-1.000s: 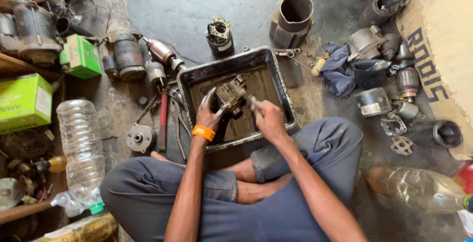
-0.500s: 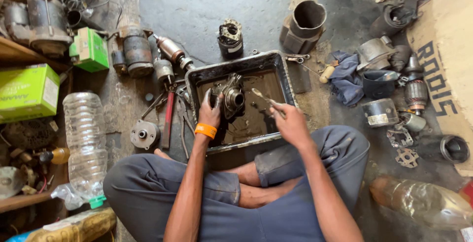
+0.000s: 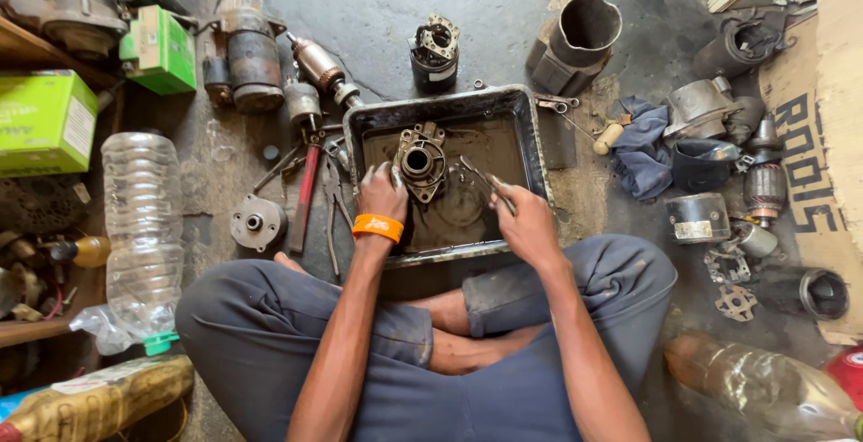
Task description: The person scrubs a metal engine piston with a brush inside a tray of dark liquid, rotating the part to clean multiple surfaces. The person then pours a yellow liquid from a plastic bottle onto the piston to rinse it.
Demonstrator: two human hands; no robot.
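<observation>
Gripping the greasy round metal motor housing (image 3: 421,161) at 11 o'clock in the black oily metal tray (image 3: 532,133), the left hand (image 3: 383,192) risked slipping while the right hand (image 3: 521,217) clenched a thin brush (image 3: 482,178).

Two green boxes (image 3: 45,121) (image 3: 160,49) left; lettered cardboard (image 3: 822,136) right.

Bare forearms, an orange wristband (image 3: 378,226) on the left wrist, and blue-grey trousers (image 3: 270,334) (smudged dark at both knees); 2 grimy hands.
</observation>
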